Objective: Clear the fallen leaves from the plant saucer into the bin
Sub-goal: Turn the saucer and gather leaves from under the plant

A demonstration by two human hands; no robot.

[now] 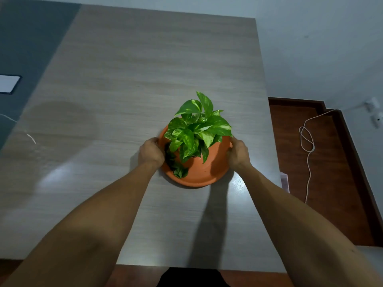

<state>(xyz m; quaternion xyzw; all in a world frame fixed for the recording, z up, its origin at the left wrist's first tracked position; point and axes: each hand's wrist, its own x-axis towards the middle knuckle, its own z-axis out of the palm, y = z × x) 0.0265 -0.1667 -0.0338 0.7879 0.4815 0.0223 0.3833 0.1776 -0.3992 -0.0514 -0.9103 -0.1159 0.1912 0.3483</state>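
A pale wood-grain table (145, 79) bears the orange saucer (196, 177), which sits between the left hand (151, 152) and right hand (238, 154).

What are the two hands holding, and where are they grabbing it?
The orange plant saucer, with the potted plant in it. The left hand grips its left rim, the right hand its right rim.
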